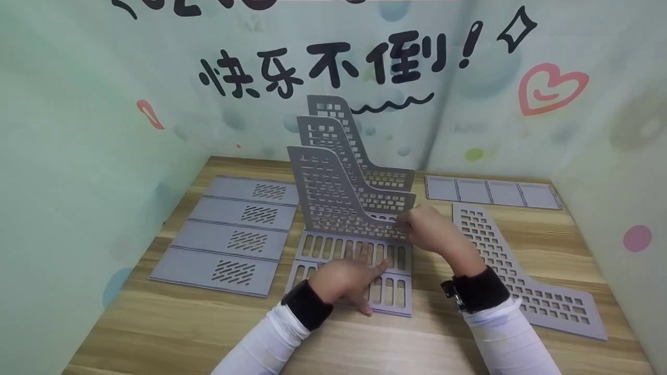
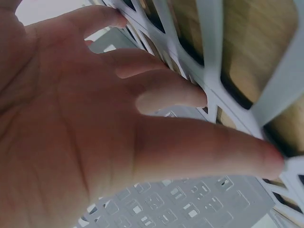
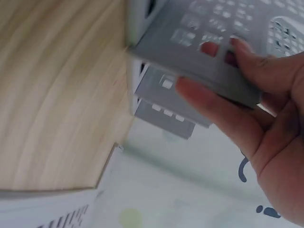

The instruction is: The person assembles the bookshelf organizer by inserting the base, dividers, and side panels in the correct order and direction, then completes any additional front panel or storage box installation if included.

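A grey slotted base panel (image 1: 398, 273) lies flat on the table, with three perforated side panels standing upright across its far part. My left hand (image 1: 341, 281) is spread over the near slots; in the left wrist view its straight fingertips rest on the slotted bars (image 2: 211, 52). With thumb and fingers, my right hand (image 1: 430, 232) pinches the nearest upright panel (image 1: 325, 182) at its low right end. The right wrist view shows the thumb on one face of this panel (image 3: 166, 42) and a finger along its edge. Behind it stand the middle panel (image 1: 318, 125) and the farthest panel (image 1: 328, 99).
A loose perforated side panel (image 1: 568, 320) lies flat to the right of my right forearm. At the left is a wide grey panel (image 1: 193, 234) in several sections with slanted slots. A narrow sectioned panel (image 1: 471, 191) lies at the back right. Printed fabric walls surround the wooden table (image 1: 172, 323).
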Action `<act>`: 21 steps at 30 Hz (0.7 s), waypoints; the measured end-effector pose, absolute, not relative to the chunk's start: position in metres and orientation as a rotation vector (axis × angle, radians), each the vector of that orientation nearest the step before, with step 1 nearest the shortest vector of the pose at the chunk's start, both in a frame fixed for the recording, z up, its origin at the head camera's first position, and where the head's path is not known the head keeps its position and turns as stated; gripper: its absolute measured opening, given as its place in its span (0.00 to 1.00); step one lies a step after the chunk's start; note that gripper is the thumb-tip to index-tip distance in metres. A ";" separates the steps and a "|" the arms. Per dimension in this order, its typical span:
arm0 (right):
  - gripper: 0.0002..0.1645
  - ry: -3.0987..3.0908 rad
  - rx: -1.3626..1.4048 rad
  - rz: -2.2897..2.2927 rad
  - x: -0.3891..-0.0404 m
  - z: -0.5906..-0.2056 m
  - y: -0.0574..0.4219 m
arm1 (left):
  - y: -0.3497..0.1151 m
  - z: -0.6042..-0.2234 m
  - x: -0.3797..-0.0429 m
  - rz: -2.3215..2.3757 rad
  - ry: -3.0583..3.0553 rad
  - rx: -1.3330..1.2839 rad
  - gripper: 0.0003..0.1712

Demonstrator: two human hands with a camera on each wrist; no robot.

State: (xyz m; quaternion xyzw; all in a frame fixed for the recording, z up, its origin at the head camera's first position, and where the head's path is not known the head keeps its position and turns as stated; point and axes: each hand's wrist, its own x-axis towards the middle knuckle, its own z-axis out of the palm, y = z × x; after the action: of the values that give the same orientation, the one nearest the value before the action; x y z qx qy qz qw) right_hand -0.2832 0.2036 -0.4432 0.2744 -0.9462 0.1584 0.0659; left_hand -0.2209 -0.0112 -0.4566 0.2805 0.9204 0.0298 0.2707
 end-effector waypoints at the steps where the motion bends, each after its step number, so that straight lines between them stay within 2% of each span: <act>1: 0.11 -2.857 0.812 0.506 -0.283 -0.444 0.203 | -0.011 -0.457 -0.222 0.076 2.479 0.755 0.71; 9: 0.09 -2.873 0.719 0.678 -0.286 -0.453 0.201 | -0.010 -0.460 -0.223 0.053 2.497 0.760 0.71; 21: 0.12 -2.896 0.718 0.622 -0.283 -0.452 0.200 | -0.009 -0.459 -0.217 0.083 2.550 0.725 0.71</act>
State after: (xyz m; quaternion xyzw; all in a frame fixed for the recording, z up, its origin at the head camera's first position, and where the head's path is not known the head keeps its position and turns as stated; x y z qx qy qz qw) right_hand -0.2830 0.1998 -0.4524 0.2354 -0.9491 0.2037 0.0469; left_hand -0.2170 -0.0093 -0.4591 0.2652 0.9328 0.0305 0.2421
